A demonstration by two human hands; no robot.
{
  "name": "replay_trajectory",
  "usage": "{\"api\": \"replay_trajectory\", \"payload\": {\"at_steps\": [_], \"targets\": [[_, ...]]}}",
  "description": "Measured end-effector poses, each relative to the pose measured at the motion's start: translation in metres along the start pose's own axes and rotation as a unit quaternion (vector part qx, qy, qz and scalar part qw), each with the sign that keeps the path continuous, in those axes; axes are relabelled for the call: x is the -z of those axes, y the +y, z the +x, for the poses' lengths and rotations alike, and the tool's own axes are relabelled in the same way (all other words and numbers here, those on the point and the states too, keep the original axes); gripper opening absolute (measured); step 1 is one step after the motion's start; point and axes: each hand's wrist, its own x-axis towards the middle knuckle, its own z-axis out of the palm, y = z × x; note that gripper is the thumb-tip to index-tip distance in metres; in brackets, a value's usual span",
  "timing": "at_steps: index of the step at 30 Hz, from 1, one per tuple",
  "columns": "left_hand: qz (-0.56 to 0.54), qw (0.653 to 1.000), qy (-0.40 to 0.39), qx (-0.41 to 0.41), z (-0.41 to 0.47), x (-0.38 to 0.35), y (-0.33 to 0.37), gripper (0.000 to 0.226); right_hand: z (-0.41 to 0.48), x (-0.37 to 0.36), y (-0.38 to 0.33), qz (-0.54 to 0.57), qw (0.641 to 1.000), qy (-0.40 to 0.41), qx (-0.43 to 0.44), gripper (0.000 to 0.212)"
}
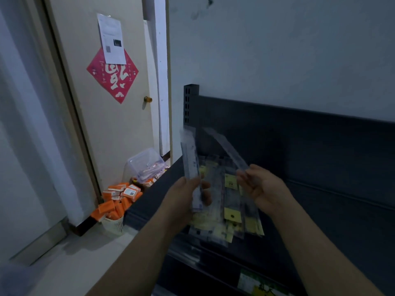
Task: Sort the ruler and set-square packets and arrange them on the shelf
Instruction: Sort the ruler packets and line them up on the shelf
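The left hand (186, 195) grips a packet (190, 159) upright, the right hand (265, 186) pinches a second packet (224, 144) by its end (a weak hold), above the pile (233, 212) on the shelf (342, 210), so slippery plastic could slip and fall into the mess.

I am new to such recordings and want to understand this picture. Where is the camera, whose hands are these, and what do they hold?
There is no machine here: a person works with bare hands. The single picture comes from a camera worn on the person's head, looking forward and down. The left hand holds an upright clear packet. The right hand pinches a tilted clear packet. Below them a pile of packets with yellow labels lies on a dark shelf. On the floor, near the door, lie small orange boxes.
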Motion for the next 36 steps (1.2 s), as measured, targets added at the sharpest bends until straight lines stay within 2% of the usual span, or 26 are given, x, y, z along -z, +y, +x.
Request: {"api": "replay_trajectory", "payload": {"at_steps": [3,9,13,20,23,25,27,30,33,36], "targets": [[0.052,0.998,0.021,-0.043,0.004,-0.02,-0.017,0.012,-0.012,-0.005,0.012,-0.091,0.995,-0.038,-0.008,0.011],[0.06,0.997,0.025,-0.03,0.013,-0.049,-0.032,0.027,-0.019,0.0,0.028,-0.203,0.976,-0.048,0.066,0.018],[0.105,0.994,-0.004,-0.044,0.011,-0.06,-0.04,0.039,-0.025,0.009,0.029,-0.258,0.961,-0.067,0.07,0.021],[0.194,0.975,-0.1,-0.045,0.004,-0.076,-0.043,0.052,-0.037,0.039,-0.005,-0.306,0.944,-0.094,0.079,0.02],[0.195,0.974,-0.086,-0.084,0.009,-0.085,-0.045,0.049,-0.049,0.059,-0.028,-0.366,0.922,-0.088,0.091,0.024],[0.178,0.977,-0.057,-0.104,0.015,-0.092,-0.045,0.05,-0.06,0.075,-0.045,-0.412,0.902,-0.064,0.112,0.03],[0.183,0.976,-0.034,-0.111,0.02,-0.1,-0.046,0.061,-0.073,0.094,-0.061,-0.463,0.873,-0.043,0.148,0.035],[0.235,0.961,-0.042,-0.137,0.02,-0.116,-0.054,0.068,-0.091,0.119,-0.082,-0.537,0.821,-0.008,0.191,0.047],[0.338,0.926,-0.057,-0.158,0.021,-0.136,-0.07,0.071,-0.092,0.152,-0.095,-0.617,0.757,0.045,0.212,0.049],[0.46,0.864,-0.08,-0.187,0.028,-0.152,-0.089,0.07,-0.084,0.187,-0.094,-0.712,0.671,0.059,0.198,0.044]]}}
